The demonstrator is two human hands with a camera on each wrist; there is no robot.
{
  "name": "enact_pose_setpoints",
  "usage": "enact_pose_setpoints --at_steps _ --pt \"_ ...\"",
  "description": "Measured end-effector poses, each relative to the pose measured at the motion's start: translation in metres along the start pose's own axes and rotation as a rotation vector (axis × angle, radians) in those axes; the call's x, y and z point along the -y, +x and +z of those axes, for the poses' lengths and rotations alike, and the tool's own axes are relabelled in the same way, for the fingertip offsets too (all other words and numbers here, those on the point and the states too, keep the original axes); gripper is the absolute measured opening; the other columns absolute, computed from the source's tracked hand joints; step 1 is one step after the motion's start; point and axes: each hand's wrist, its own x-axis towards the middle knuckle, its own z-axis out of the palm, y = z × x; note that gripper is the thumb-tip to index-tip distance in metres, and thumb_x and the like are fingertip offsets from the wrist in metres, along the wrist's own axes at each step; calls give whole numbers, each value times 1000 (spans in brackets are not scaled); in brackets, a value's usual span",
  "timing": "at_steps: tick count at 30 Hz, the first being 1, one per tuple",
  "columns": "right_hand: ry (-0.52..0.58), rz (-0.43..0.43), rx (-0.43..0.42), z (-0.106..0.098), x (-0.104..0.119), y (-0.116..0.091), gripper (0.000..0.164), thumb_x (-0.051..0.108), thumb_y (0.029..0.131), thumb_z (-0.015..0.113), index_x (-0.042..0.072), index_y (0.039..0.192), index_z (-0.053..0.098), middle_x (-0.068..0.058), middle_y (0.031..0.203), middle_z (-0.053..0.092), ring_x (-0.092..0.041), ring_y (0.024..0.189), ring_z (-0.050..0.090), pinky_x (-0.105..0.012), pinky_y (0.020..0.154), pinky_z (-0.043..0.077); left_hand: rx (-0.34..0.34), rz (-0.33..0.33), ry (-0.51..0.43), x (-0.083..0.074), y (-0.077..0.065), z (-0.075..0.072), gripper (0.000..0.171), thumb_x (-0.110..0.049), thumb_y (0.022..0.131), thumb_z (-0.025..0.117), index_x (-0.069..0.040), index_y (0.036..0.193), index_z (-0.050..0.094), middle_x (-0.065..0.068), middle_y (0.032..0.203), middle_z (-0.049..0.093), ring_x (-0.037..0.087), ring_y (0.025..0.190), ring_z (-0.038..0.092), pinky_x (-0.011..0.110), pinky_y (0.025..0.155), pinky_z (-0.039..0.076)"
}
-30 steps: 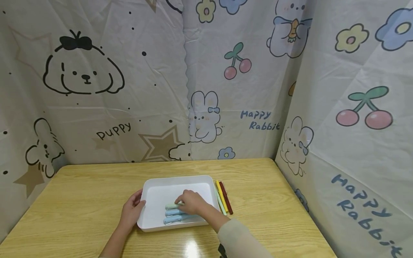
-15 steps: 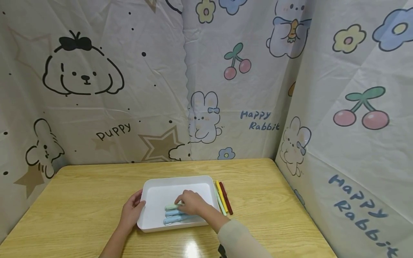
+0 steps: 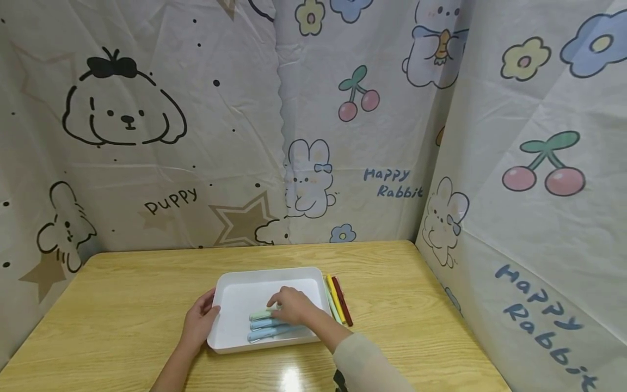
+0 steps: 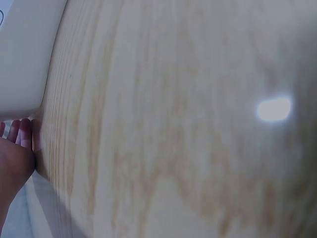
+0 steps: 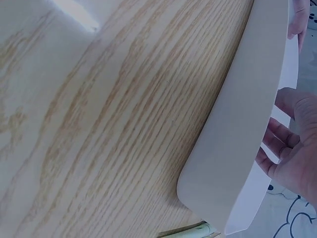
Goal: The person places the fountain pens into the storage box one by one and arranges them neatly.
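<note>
In the head view, a shallow white tray (image 3: 240,294) rests on the table. My left hand (image 3: 197,322) holds its left side, thumb at the rim; in the left wrist view the fingers (image 4: 26,131) lie against the outer wall. Inside the tray, a light green pen (image 3: 259,314) and two light blue pens, one nearer me (image 3: 264,332), lie side by side. My right hand (image 3: 294,307) is over the green pen with thumb and fingers parted, covering the pens' right ends. The right wrist view shows the spread fingers (image 5: 280,136) beyond the tray's near wall; the pens are hidden there.
Against the tray's right outer side lie a light green pen (image 3: 335,305), a yellow pen (image 3: 336,298) and a dark red pen (image 3: 343,302) on the wooden table (image 3: 147,288). Printed cloth curtains (image 3: 235,136) hang behind and to the right of the table.
My right hand's fingers have lifted slightly and parted from the green pen in the tray. My left hand stays at the tray's left side.
</note>
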Motion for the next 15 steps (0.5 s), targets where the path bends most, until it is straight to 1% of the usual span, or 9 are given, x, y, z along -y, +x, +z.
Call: enact_pose_setpoints --at_steps 4,7,15 --pt "24 3 -1 -3 -1 -1 21 25 86 63 19 105 71 2 98 63 -7 90 59 -22 75 49 9 5 -11 -1 -1 0 49 -8 96 43 -3 143 32 24 145 35 37 131 38 50 107 35" --pt "50 10 -12 -6 -2 -2 22 25 87 63 18 106 71 2 98 63 -8 89 58 -23 75 48 8 5 -2 -1 -2 -1 49 -9 96 43 -3 143 32 25 144 36 37 130 39 50 106 36" --pt "75 -1 -57 -16 -8 -4 22 23 88 63 15 107 70 -1 96 64 -11 89 59 -23 73 48 10 9 13 0 -1 -1 49 -9 96 44 -3 143 32 24 145 36 36 131 40 47 106 36"
